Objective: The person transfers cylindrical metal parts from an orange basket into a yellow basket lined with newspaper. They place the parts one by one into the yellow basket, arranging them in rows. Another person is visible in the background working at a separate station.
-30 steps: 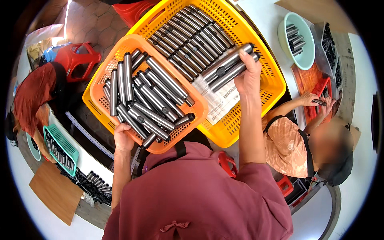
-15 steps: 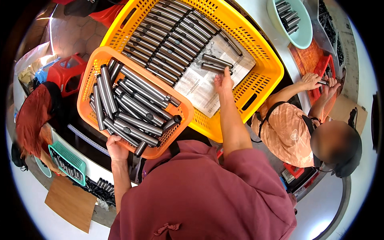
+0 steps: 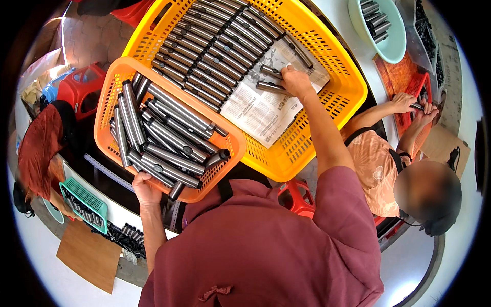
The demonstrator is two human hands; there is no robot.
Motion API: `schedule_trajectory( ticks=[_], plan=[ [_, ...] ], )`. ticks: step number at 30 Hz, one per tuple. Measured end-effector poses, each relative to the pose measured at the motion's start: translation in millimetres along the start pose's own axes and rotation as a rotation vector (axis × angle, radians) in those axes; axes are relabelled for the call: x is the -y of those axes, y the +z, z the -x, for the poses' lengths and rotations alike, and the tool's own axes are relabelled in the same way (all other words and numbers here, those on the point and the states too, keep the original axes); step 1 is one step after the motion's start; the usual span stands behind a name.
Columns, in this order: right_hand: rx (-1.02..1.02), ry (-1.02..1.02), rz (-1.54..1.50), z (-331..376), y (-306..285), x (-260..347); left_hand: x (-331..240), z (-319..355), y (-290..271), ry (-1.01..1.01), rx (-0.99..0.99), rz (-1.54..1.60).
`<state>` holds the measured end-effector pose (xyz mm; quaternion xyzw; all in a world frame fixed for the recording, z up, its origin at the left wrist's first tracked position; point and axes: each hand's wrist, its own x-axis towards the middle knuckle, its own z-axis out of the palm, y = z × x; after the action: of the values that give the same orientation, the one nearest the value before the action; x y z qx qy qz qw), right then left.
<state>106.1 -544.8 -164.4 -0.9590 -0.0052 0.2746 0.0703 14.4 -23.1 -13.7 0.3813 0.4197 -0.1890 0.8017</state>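
Note:
My left hand (image 3: 146,188) is closed on the near rim of an orange basket (image 3: 110,153), which is heaped with loose silver metal tubes (image 3: 174,162) with black ends and a small black button. The basket overlaps the left part of a large yellow basket (image 3: 353,94). Inside the yellow one, silver tubes (image 3: 220,56) lie side by side in rows, with newspaper (image 3: 255,115) beside them. My right hand (image 3: 298,82) reaches over this paper, fingers curled on the right end of a silver tube (image 3: 269,71). A second tube (image 3: 271,87) lies just nearer, its right end at my hand.
At the right, a co-worker (image 3: 376,169) handles a small part over a red basket (image 3: 420,87). A pale green bowl (image 3: 396,43) of tubes stands at the far right. At the left are another person (image 3: 38,138), a green basket (image 3: 102,204) and a red stool (image 3: 79,92).
My right hand has moved up and right, from below the two tubes to over their right ends. The two tubes now lie farther apart. My left hand stays on the orange basket's rim.

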Motion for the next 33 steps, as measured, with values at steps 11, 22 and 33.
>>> schedule_trajectory(
  ticks=[11, 22, 33],
  plan=[
    [-0.273, 0.200, 0.036, -31.2, -16.4, -25.4, -0.4, 6.5, 13.0, 0.025, -0.024, 0.000],
    [-0.407, 0.305, -0.179, -11.5, -9.3, -21.3, 1.3, 5.6, 15.8, 0.020, 0.019, 0.030],
    [-0.617, 0.657, -0.639, -12.3, 39.0, -40.0, 2.4, 2.8, 9.7, 0.032, -0.020, 0.008]
  ],
)
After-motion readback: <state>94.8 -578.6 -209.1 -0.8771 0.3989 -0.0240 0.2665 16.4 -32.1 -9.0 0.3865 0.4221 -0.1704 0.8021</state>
